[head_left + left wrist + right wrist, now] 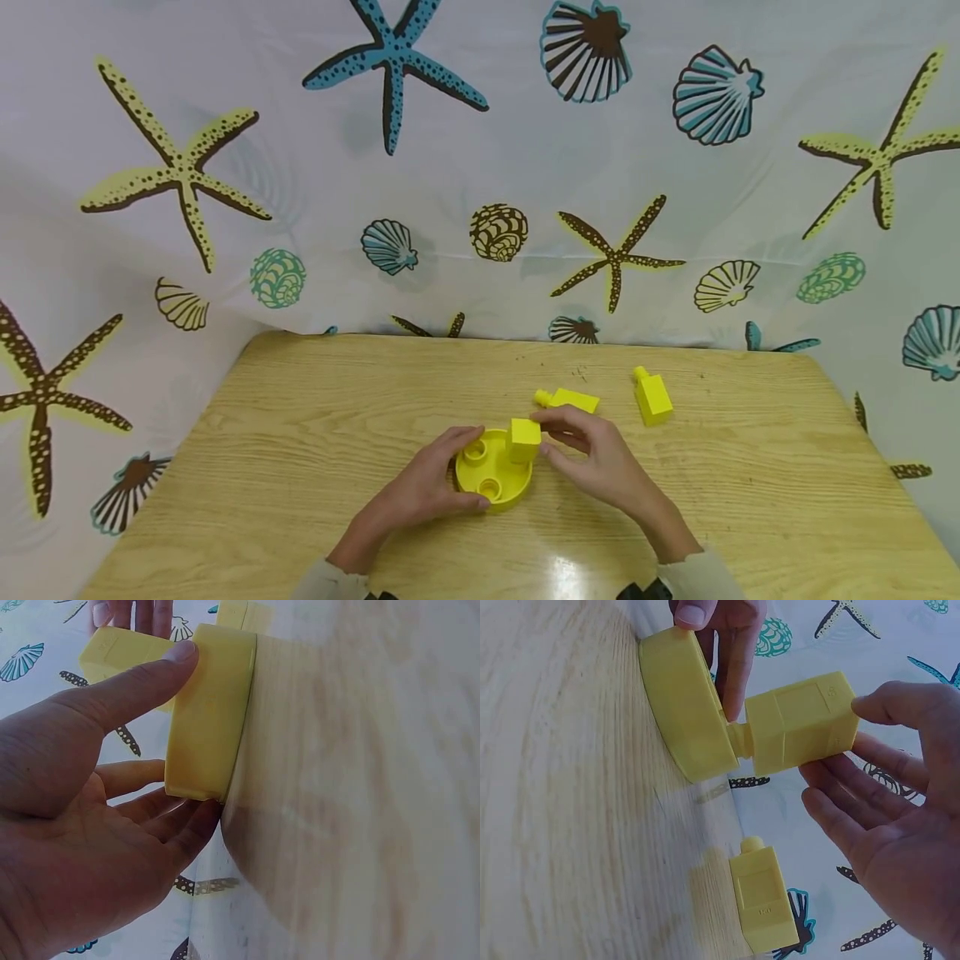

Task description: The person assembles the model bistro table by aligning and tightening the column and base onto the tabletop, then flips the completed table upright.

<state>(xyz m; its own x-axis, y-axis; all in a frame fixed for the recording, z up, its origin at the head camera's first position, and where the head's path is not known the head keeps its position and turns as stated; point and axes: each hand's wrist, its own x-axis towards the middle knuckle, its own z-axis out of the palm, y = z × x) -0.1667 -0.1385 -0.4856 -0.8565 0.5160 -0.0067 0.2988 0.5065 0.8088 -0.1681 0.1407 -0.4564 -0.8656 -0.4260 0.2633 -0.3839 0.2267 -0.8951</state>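
Note:
On the table sits a round yellow base (506,477) with a raised rim, like a toy stool seat turned upside down. Two round sockets show inside it. My left hand (427,481) grips its rim from the left, thumb at the near side and fingers round the far side. A blocky yellow leg (802,724) stands upright at the base's right side, its narrow threaded neck entering the base. My right hand (600,458) holds this leg's upper end, thumb on one side and fingers on the other.
Two more yellow legs lie on the wooden table (337,400): one leg (576,400) just behind my right hand, another leg (653,398) farther right. Behind the table hangs a white cloth (442,183) printed with starfish and shells.

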